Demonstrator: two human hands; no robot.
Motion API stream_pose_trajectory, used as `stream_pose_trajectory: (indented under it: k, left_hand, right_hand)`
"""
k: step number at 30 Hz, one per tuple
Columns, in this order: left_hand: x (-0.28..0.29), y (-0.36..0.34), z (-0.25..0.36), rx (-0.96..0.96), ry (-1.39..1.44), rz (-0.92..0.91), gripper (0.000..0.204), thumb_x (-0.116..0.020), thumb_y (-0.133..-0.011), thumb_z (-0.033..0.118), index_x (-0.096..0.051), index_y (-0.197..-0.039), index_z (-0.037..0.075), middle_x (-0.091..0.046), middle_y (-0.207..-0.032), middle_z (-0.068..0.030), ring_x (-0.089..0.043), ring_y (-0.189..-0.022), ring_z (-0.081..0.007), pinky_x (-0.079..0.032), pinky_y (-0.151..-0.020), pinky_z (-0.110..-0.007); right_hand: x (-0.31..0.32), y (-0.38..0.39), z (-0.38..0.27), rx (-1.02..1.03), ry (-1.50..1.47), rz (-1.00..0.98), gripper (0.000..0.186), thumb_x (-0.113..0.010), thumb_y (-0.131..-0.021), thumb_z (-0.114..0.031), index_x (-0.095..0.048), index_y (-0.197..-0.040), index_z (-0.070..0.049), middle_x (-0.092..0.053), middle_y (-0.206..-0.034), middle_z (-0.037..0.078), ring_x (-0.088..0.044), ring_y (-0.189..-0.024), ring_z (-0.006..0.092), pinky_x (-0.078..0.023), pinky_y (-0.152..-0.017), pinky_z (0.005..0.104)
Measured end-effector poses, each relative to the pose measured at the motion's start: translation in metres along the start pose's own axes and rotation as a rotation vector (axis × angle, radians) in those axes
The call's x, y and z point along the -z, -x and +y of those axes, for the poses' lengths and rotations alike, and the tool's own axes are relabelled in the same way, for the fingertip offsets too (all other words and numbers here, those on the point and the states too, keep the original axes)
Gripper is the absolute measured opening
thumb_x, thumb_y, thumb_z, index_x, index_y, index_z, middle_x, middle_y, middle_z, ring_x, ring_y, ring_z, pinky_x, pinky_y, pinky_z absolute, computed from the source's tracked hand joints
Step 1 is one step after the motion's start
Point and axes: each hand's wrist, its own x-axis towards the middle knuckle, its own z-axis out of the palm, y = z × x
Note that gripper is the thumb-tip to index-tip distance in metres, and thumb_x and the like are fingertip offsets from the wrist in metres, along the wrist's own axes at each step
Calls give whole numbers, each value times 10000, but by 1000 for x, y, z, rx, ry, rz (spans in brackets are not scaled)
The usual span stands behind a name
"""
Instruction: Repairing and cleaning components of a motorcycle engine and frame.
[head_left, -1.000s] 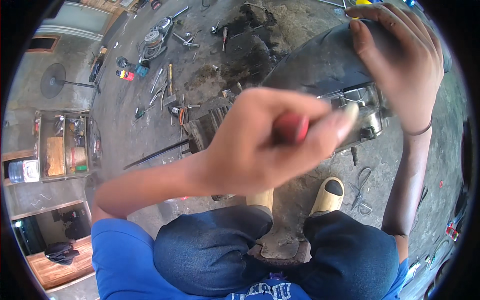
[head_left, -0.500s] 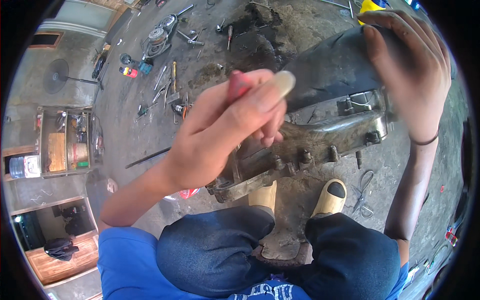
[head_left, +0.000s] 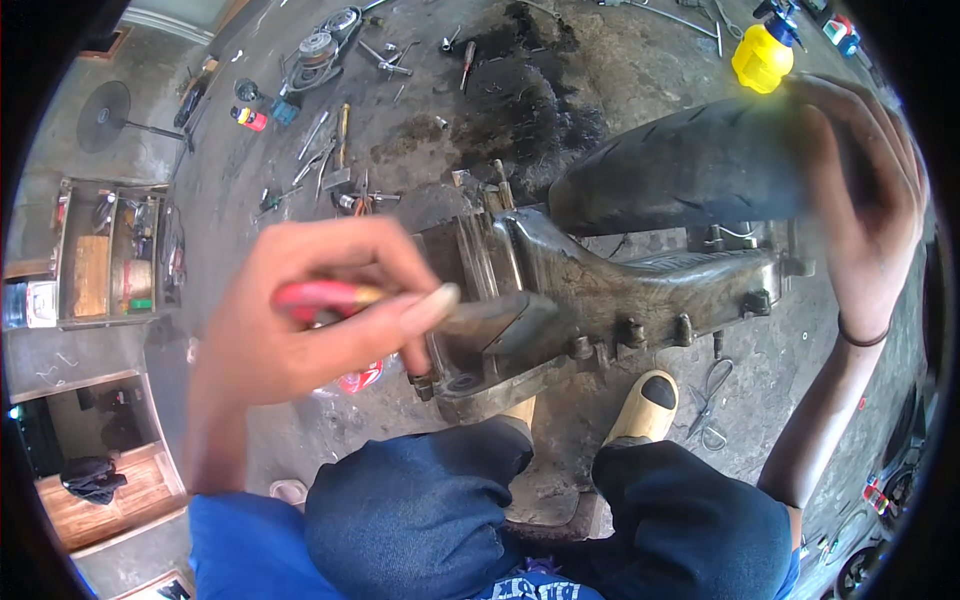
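The left hand (head_left: pixel 320 320) is clenched around the red handle of a tool (head_left: pixel 400 305) (its metal end is blurred, so its exact kind cannot be told, though it looks like a flat-bladed scraper or chisel). The blade end lies against the near end of a grimy metal engine casing (head_left: pixel 610 285), which rests on the oil-stained concrete floor (head_left: pixel 600 60) just in front of the person's knees. The right hand (head_left: pixel 865 210) is spread over the far right part of a black rubber tyre (head_left: pixel 680 165), gripping it from above; the tyre sits at the casing's far end, touching it. A dark band circles the right wrist.

Below the casing, a cream-coloured shoe (head_left: pixel 645 405) stands on the floor between the blue-trousered legs. A pair of scissors-like pliers (head_left: pixel 708 405) lies just right of the shoe. A yellow spray bottle (head_left: pixel 765 55) stands beyond the tyre. Loose hand tools (head_left: pixel 335 150) are scattered across the floor to the upper left, near a wooden shelf unit (head_left: pixel 105 255) and a round fan (head_left: pixel 105 105).
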Motion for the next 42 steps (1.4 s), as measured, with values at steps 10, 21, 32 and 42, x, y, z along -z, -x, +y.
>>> stream_pose_trajectory:
  k: [10,21,32,42]
  left_hand:
    - [3,15,20,78,-827,-205,317,-734,-766,50,-738,-1083,41,-636,-581,-20,-463,-395,-102,-319,-414,-219]
    - [0,-29,40,-168,-1138,-379,330,-751,-773,135,-741,-1096,68,-543,-587,-8,-409,-422,-138,-291,-445,-266]
    - [-17,10,59,-315,-1512,-161,257,-741,-795,188,-752,-1039,109,-409,-535,47,-356,-410,-137,-271,-449,-265]
    - [2,-19,58,-274,-1354,-331,205,-728,-818,202,-762,-1012,145,-513,-523,30,-403,-409,-125,-288,-457,-252]
  right_hand:
    - [-20,-9,-22,-197,-216,14,207,-606,-988,-162,-724,-1115,-48,-717,-1139,78,-669,-1061,230,-503,-1003,349]
    - [-17,18,8,-195,-173,-14,206,-618,-981,-155,-717,-1116,-35,-718,-1132,88,-675,-1037,224,-516,-979,335]
    - [-18,20,14,-191,-214,71,208,-630,-974,-148,-710,-1118,-22,-719,-1125,98,-681,-1013,218,-530,-955,320]
    - [-20,16,6,-239,-225,132,211,-641,-967,-142,-703,-1119,-10,-720,-1119,108,-686,-991,213,-542,-934,307]
